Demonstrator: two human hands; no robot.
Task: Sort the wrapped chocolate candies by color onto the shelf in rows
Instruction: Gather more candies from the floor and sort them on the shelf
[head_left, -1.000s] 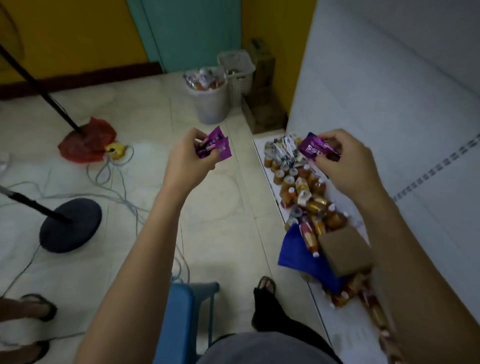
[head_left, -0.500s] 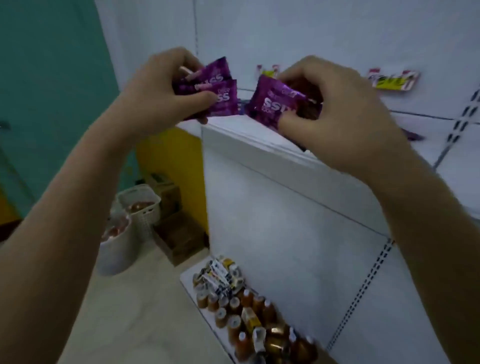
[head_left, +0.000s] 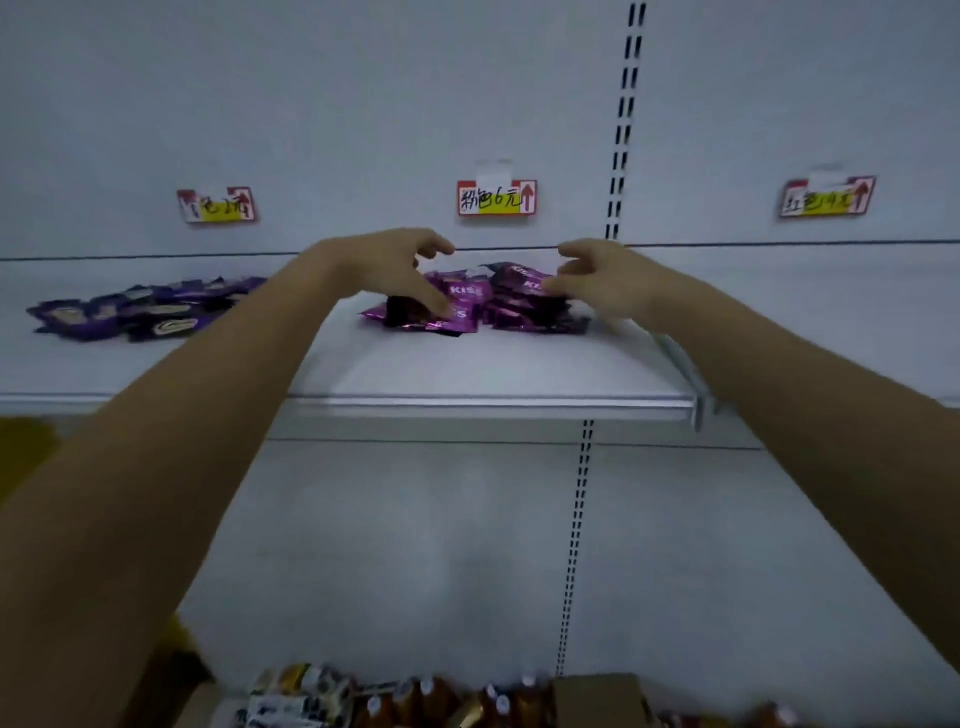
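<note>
The magenta candies (head_left: 470, 304) lie heaped at the shelf's (head_left: 467, 374) twelve o'clock, under the middle price tag (head_left: 496, 197). The left hand (head_left: 387, 267) at nine and the right hand (head_left: 597, 283) at three flank the heap with fingers spread, loosely curled, pinching nothing. A careless nudge could slide slippery wrappers toward the dark purple candies (head_left: 140, 312) farther left, mixing colours.

1. Magenta candy wrappers (head_left: 470, 306): glossy, crinkled foil-like film.
2. Dark purple candy wrappers (head_left: 140, 312): shiny film (blurred).
3. Shelf (head_left: 467, 374): smooth, matt white painted metal.
4. Price labels (head_left: 497, 197): paper, handwritten.

likely a shop: white shelf (head_left: 467, 374), price tags (head_left: 496, 197).
</note>
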